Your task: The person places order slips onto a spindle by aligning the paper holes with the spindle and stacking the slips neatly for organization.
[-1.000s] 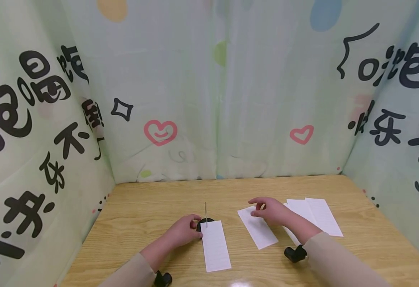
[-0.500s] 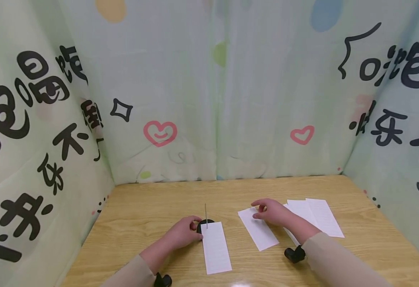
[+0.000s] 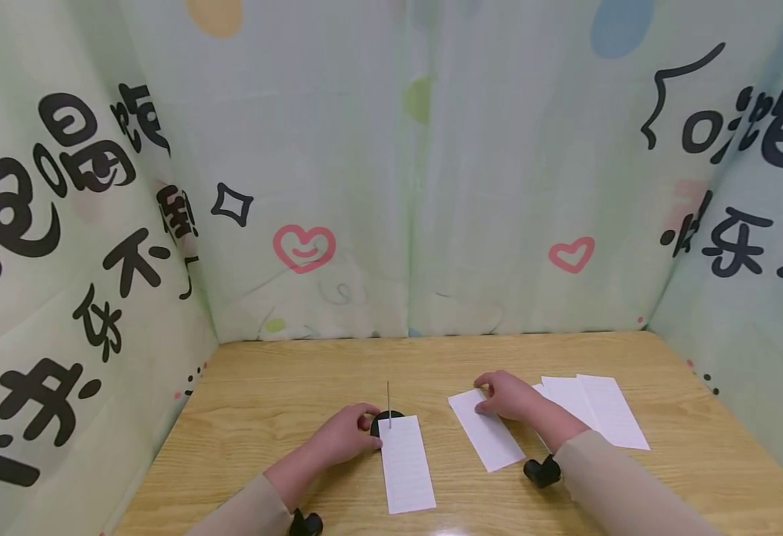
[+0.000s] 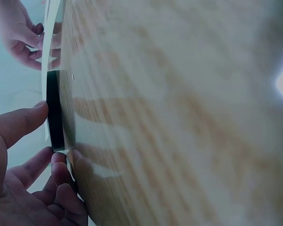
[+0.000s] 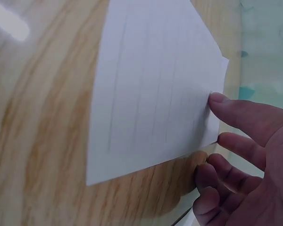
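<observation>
Holds the left rim of a round black base (image 3: 377,428) with the left hand (image 3: 346,434), near the middle of a wooden table (image 3: 298,372). In the left wrist view, sets the thumb against the upper side of the base and curls the other fingers in low by the near rim, close to the wood. Has just beside those fingertips a thin upright spike (image 3: 388,398), rising from the base, and a white slip of paper (image 3: 408,469), lying over the near part of the base and stretching toward the body. Seems to be run through by the spike near the far left corner, in the slip's case, though hard to be sure at such a small size.

Pinches the far end of a second slip (image 3: 488,438) with the right hand (image 3: 508,396), to the right of the spike and well apart from the base. In the right wrist view, lays the thumb on the faintly ruled face, puts the forefinger at the corner and leaves the other fingers bent beside the edge.

Has further slips (image 3: 615,413) overlapping to the right, partly hidden behind the right forearm. Wears beige sleeves (image 3: 619,476). Faces pale curtains (image 3: 365,149), printed with black lettering and pink hearts.
</observation>
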Demonstrator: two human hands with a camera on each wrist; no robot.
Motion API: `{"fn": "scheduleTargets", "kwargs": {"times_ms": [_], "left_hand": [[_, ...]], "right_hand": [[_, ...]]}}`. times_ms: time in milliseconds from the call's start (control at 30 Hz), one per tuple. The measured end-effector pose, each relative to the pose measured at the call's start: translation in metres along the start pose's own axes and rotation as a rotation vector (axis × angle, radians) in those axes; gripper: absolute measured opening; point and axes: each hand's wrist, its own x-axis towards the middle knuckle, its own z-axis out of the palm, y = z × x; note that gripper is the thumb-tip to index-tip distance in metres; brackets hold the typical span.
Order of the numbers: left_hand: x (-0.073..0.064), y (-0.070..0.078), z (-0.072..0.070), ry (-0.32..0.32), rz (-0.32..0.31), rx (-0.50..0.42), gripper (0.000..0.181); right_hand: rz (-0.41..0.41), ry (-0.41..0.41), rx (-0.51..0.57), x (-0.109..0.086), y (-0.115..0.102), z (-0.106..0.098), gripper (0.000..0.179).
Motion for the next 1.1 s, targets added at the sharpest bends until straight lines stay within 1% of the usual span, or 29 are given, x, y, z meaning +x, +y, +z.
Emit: {"fn": "scheduleTargets", "kwargs": {"times_ms": [133,433,700,800,967,1100], "left_hand": [[0.0008,-0.0009,0.0010,0.002,0.001,0.001,0.050],[0.0007,-0.0009,0.0008,0.001,-0.007,0.012,0.049],[0.0007,-0.0020,0.0016,0.001,0.000,0.016,0.048],[0.0015,-0.0032,0.0022,0.002,-0.003,0.011,0.048],[0.0016,-0.0029,0.0017,-0.003,-0.007,0.000,0.049],[0.0009,-0.0011,0.0018,-0.003,-0.006,-0.002,0.049]], "right_hand": [[0.000,0.007,-0.029,0.0014,0.0001,0.0016,0.039],[0.013,-0.013,-0.028,0.0014,-0.0029,0.0003,0.032],[-0.006,-0.013,-0.046,0.0021,-0.0054,0.0002,0.020],[-0.001,-0.008,-0.045,0.0019,-0.0063,0.0008,0.020],[0.032,0.005,-0.050,-0.0009,-0.0079,0.0025,0.021],[0.035,0.023,-0.037,-0.0027,-0.0080,0.0035,0.023]]}}
